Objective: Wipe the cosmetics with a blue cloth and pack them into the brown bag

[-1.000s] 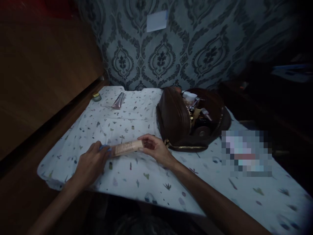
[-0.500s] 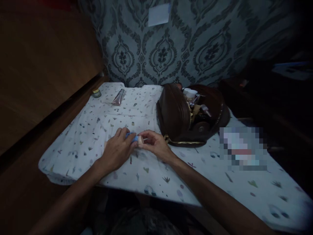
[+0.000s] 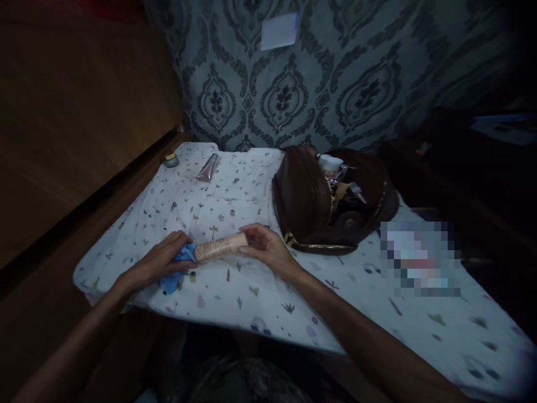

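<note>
A peach-coloured cosmetic tube [image 3: 221, 247] with small print lies nearly level between my hands, just above the patterned cloth. My right hand [image 3: 268, 249] pinches its right end with thumb and fingers. Around the other end, my left hand [image 3: 165, 260] is closed on a blue cloth [image 3: 184, 255], which touches the tube there and hangs down below the palm. Beyond my right hand stands an open brown toiletry bag [image 3: 304, 196], its zip undone, with white-capped containers and other small items inside.
White printed cloth [image 3: 260, 296] covers the table. Toward the back left lie a pinkish squeeze tube [image 3: 208, 168] and a small jar with a yellow lid [image 3: 170, 160]. A blurred-out flat item [image 3: 419, 257] rests at the right. Wooden furniture [image 3: 84, 101] borders the left, patterned wallpaper the back.
My left hand with the blue cloth has moved left along the tube, uncovering most of its length. My right hand stays at the right end. The view has shifted slightly.
</note>
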Tool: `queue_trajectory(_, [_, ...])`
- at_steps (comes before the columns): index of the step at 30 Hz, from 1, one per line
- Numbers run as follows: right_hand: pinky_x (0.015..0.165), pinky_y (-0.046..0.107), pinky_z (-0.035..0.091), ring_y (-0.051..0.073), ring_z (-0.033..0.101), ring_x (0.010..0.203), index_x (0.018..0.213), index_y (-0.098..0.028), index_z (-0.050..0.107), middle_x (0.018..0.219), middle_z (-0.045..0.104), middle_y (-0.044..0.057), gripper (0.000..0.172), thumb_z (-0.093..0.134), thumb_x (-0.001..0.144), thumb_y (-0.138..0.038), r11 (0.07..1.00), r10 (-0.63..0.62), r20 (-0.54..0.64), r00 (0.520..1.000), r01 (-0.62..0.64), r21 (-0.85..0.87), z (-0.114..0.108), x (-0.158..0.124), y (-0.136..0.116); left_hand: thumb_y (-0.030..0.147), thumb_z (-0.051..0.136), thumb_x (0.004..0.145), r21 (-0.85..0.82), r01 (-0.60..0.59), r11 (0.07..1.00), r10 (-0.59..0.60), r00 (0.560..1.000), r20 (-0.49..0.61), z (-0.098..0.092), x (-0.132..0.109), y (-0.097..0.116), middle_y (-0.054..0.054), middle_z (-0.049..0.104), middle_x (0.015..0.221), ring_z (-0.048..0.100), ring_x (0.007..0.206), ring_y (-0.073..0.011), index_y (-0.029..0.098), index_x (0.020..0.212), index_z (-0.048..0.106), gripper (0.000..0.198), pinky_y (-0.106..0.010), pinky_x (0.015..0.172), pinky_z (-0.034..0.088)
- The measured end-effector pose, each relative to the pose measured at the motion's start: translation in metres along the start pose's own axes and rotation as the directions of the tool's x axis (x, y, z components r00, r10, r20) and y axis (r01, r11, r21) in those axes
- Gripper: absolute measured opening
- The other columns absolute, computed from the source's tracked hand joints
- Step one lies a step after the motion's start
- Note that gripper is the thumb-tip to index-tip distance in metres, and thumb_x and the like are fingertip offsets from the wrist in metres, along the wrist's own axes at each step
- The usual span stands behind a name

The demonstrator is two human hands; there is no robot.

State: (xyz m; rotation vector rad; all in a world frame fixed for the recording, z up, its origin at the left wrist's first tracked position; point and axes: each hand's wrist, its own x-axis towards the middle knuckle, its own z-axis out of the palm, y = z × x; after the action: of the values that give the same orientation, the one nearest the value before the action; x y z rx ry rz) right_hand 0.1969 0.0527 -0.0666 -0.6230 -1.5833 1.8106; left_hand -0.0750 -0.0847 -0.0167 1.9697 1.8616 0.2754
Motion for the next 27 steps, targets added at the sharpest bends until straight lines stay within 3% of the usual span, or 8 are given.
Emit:
queue_trajectory(4, [0.089, 0.036, 0.056, 0.018, 0.069, 0.091, 0.1, -0.022, 0.066, 0.094, 0.071, 0.001, 0.052, 0.093, 0.059, -0.039, 0.997, 0.07, -0.022, 0.997, -0.069, 0.027, 0.002, -0.001, 0.003, 0.06, 0.057, 0.09, 0.073, 0.048, 0.996, -0.044, 0.998, -0.048, 0.0, -0.003, 0.005, -0.006, 0.063, 0.109, 0.062, 0.095, -0.0236, 0.022, 0.112, 0.054, 0.044, -0.034, 0.082, 0.049])
queue_trajectory(9, [0.08, 0.034, 0.058, 0.017, 0.068, 0.082, 0.093, -0.023, 0.068, 0.086, 0.07, -0.001, 0.043, 0.09, 0.063, -0.042, 0.996, 0.068, -0.004, 0.998, -0.067, 0.061, 0.003, -0.002, 0.0, 0.056, 0.044, 0.098, 0.136, -0.024, 0.99, 0.036, 0.995, -0.088, -0.017, -0.008, 0.018, -0.006, 0.066, 0.1, 0.064, 0.088, -0.0223, 0.021, 0.104, 0.059, 0.038, -0.031, 0.076, 0.047])
queue_trajectory(13, [0.083, 0.033, 0.057, 0.017, 0.068, 0.088, 0.093, -0.023, 0.072, 0.09, 0.07, 0.0, 0.037, 0.09, 0.064, -0.038, 0.999, -0.032, -0.027, 0.999, 0.032, -0.019, 0.003, -0.003, -0.005, 0.059, 0.039, 0.099, 0.115, -0.034, 0.993, 0.058, 0.976, -0.208, -0.029, 0.007, 0.049, -0.005, 0.066, 0.091, 0.062, 0.083, -0.0213, 0.021, 0.097, 0.062, 0.045, -0.03, 0.075, 0.047])
queue_trajectory(15, [0.084, 0.033, 0.057, 0.018, 0.068, 0.093, 0.095, -0.023, 0.074, 0.095, 0.071, 0.001, 0.036, 0.089, 0.066, -0.037, 0.996, -0.081, -0.023, 0.996, 0.08, -0.043, 0.004, -0.004, -0.006, 0.057, 0.039, 0.1, 0.077, -0.073, 0.994, 0.089, 0.969, -0.229, -0.027, 0.022, 0.07, -0.006, 0.067, 0.097, 0.062, 0.089, -0.0222, 0.02, 0.104, 0.063, 0.044, -0.032, 0.081, 0.048])
queue_trajectory(17, [0.084, 0.033, 0.057, 0.019, 0.068, 0.097, 0.097, -0.024, 0.075, 0.099, 0.072, 0.003, 0.036, 0.088, 0.066, -0.037, 0.991, -0.117, -0.02, 0.993, 0.115, -0.062, 0.004, -0.004, -0.006, 0.055, 0.039, 0.1, 0.029, -0.149, 0.988, 0.152, 0.973, -0.173, -0.021, 0.038, 0.087, -0.008, 0.068, 0.107, 0.063, 0.098, -0.0233, 0.021, 0.114, 0.064, 0.045, -0.033, 0.085, 0.049])
queue_trajectory(20, [0.086, 0.034, 0.058, 0.02, 0.068, 0.097, 0.096, -0.024, 0.077, 0.098, 0.073, 0.003, 0.035, 0.089, 0.065, -0.036, 0.988, -0.138, -0.016, 0.99, 0.137, -0.077, 0.003, -0.004, -0.005, 0.057, 0.047, 0.096, -0.006, -0.17, 0.985, 0.17, 0.985, 0.011, -0.014, 0.053, 0.096, -0.007, 0.069, 0.11, 0.063, 0.1, -0.0241, 0.022, 0.116, 0.065, 0.045, -0.033, 0.083, 0.049])
queue_trajectory(24, [0.087, 0.034, 0.058, 0.02, 0.068, 0.097, 0.096, -0.024, 0.078, 0.099, 0.073, 0.003, 0.033, 0.089, 0.066, -0.033, 0.987, -0.141, 0.011, 0.99, 0.142, -0.078, 0.001, -0.004, -0.006, 0.055, 0.067, 0.082, 0.001, -0.043, 0.999, 0.042, 0.985, 0.166, -0.02, 0.048, 0.079, -0.005, 0.069, 0.1, 0.064, 0.093, -0.0256, 0.022, 0.108, 0.067, 0.042, -0.031, 0.074, 0.047])
queue_trajectory(27, [0.089, 0.035, 0.058, 0.021, 0.068, 0.1, 0.096, -0.024, 0.078, 0.101, 0.073, 0.004, 0.033, 0.089, 0.066, -0.034, 0.986, -0.156, 0.026, 0.987, 0.157, -0.052, 0.0, -0.003, -0.007, 0.048, 0.069, 0.078, -0.103, 0.054, 0.993, -0.023, 0.958, 0.286, -0.031, 0.031, 0.059, -0.002, 0.066, 0.087, 0.064, 0.081, -0.0215, 0.02, 0.097, 0.066, 0.034, -0.027, 0.066, 0.045])
